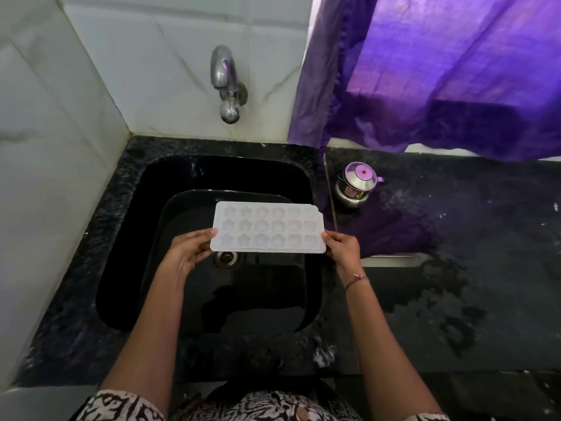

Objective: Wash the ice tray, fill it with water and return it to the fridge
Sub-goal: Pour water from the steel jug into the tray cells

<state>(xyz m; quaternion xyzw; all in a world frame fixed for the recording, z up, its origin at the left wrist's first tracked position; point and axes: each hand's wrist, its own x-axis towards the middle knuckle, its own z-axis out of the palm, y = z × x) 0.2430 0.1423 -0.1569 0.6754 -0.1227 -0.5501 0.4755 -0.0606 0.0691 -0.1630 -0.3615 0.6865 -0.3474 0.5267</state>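
A white ice tray (267, 227) with star and round moulds hangs level over the black sink (130, 226), above the drain (226, 259). My left hand (188, 250) grips its left end, thumb on the top rim. My right hand (344, 249) pinches its right end. The steel tap (226, 83) juts from the tiled wall behind the sink, and no water runs from it.
A small steel pot with a lid (356, 185) stands on the wet black counter (455, 268) just right of the sink. A purple curtain (440, 71) hangs over the counter's back. White tiled walls (45, 147) close in the left side and the back.
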